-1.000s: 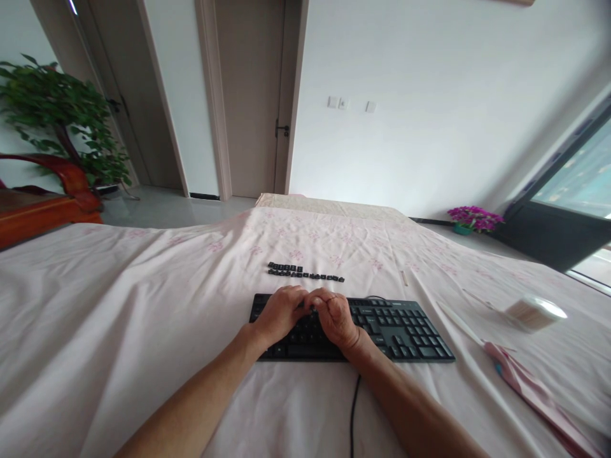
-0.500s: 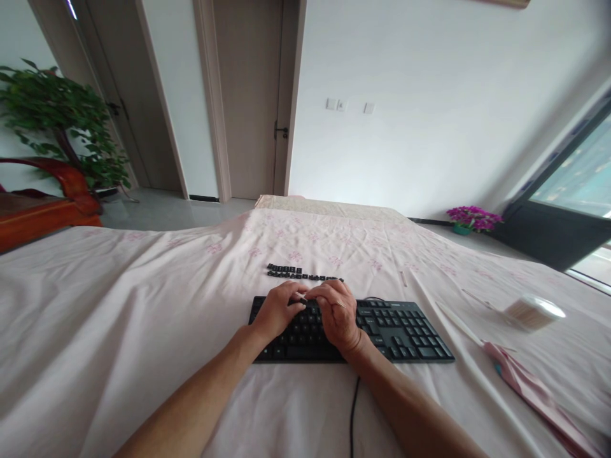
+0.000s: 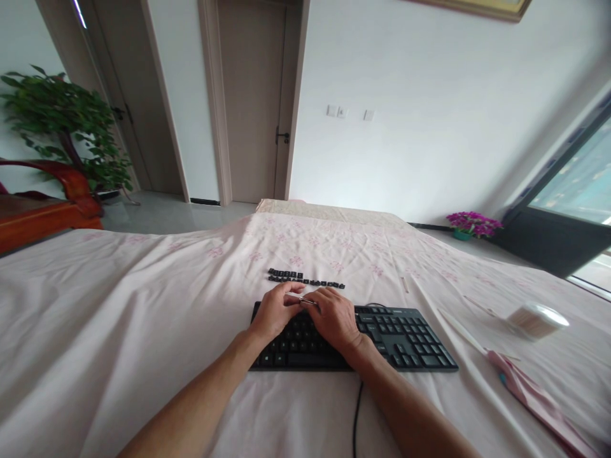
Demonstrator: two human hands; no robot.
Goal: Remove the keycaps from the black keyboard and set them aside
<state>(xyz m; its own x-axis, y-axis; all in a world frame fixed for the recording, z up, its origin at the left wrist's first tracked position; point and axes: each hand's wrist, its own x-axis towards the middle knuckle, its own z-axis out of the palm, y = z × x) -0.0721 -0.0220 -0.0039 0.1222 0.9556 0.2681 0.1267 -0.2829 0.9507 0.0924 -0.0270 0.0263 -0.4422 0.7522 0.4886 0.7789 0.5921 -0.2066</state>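
A black keyboard (image 3: 398, 334) lies on the pale pink cloth, partly covered by my hands. Over its upper left part, my left hand (image 3: 273, 313) is closed, thumb and fingertips drawn together; what they pinch is too small to make out. Beside it, my right hand (image 3: 333, 320) is closed around a thin silvery metal tool (image 3: 308, 300), which points toward the left fingertips. Just beyond the keyboard, several loose black keycaps (image 3: 286, 274) lie in two rows on the cloth.
To the right stand a clear tub of cotton swabs (image 3: 537, 319) and a pink cloth strip (image 3: 534, 388), with loose swabs (image 3: 481, 306) nearby. The keyboard's cable (image 3: 357, 413) runs toward me. A wooden armchair (image 3: 52, 194) is at the far left.
My right hand has turned flatter, and the silvery tool now shows between both hands. The left fingertips have risen slightly from the keys. The whole view has tilted up a little.
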